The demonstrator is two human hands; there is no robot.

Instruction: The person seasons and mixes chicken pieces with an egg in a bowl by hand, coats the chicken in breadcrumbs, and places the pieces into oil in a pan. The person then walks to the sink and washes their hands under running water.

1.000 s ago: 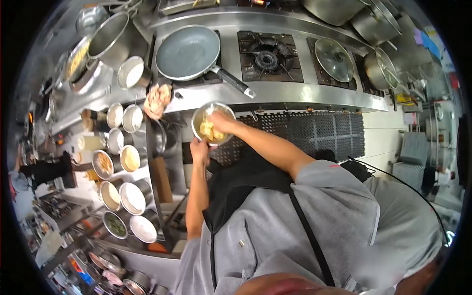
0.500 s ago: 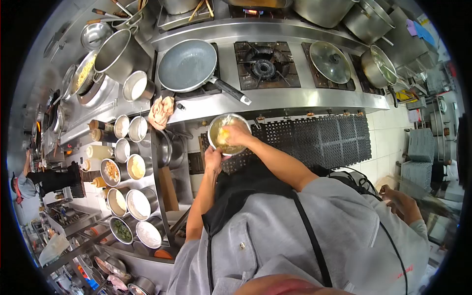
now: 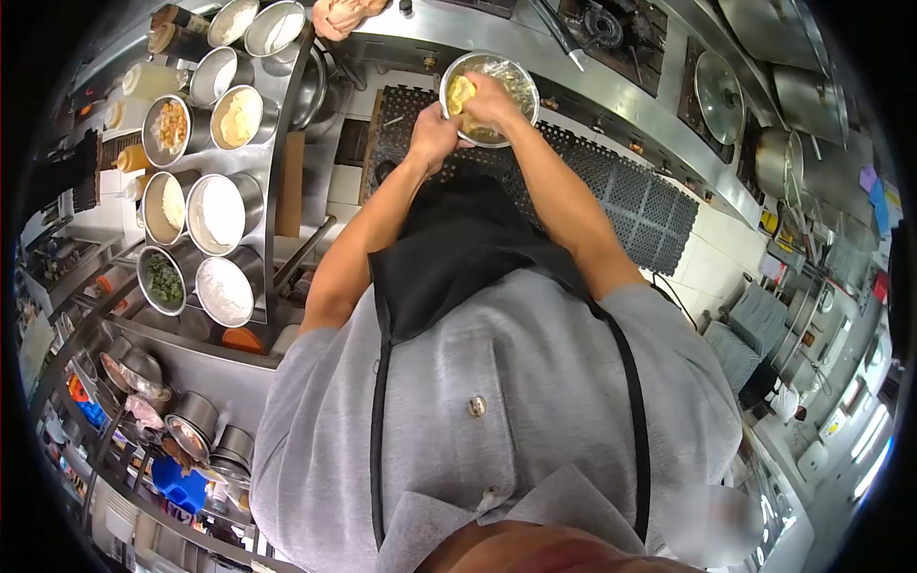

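The bowl (image 3: 520, 84) now appears higher, at the upper middle of the frame; the work seems to remain inside it. The left hand (image 3: 436, 135) holds its rim; the right hand (image 3: 491, 101) touches yellow food (image 3: 460, 94), its grip unclear.

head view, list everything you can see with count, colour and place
metal bowl: 1, silver, between the hands
yellow food: amount unclear, yellow, in the bowl
metal containers: 9, silver, left counter
green leaves: uncounted, green, in one container
bottles: several, pale and yellow, far left
bare burner: 1, dark, on stove
pan handle: 1, black, beside burner
glass lid: 1, clear, right part of stove
perforated mat: at least 1, black, floor
edge clutter: too small or blurred to count
apron: 1, black, torso
shirt: 1, grey, torso
left hand: 1, bare, at bowl rim
right hand: 1, bare, inside bowl
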